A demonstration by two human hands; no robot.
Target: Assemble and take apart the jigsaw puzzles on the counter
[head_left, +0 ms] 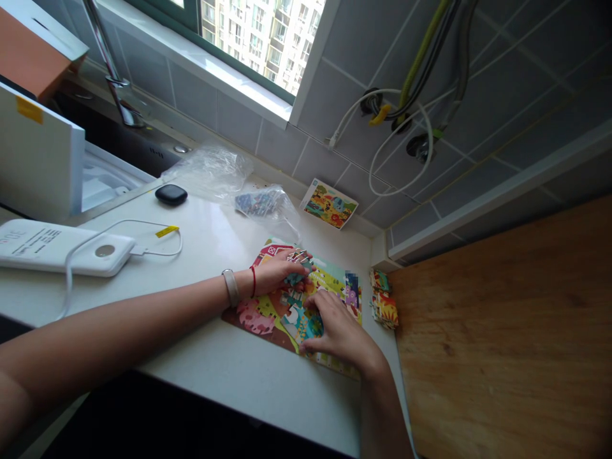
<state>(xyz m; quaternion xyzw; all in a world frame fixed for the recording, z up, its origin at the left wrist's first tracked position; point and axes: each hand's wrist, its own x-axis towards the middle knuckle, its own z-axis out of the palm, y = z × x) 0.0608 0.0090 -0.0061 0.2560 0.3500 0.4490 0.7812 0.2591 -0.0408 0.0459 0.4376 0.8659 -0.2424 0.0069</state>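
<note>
Here, the left hand (273, 271), its grip closed around a bunch of jigsaw pieces (297, 276), is over the far part of a colourful farm-scene board (255, 317) lying on the white counter (229, 382). The right hand (340, 326) has its grip opened out, thumb and fingers spread around some joined teal pieces (297, 320) on the board. Beside the wooden panel (488, 331) sits a pile of more pieces (385, 309), while a picture card (329, 204) stands near the tiled wall (320, 159)
</note>
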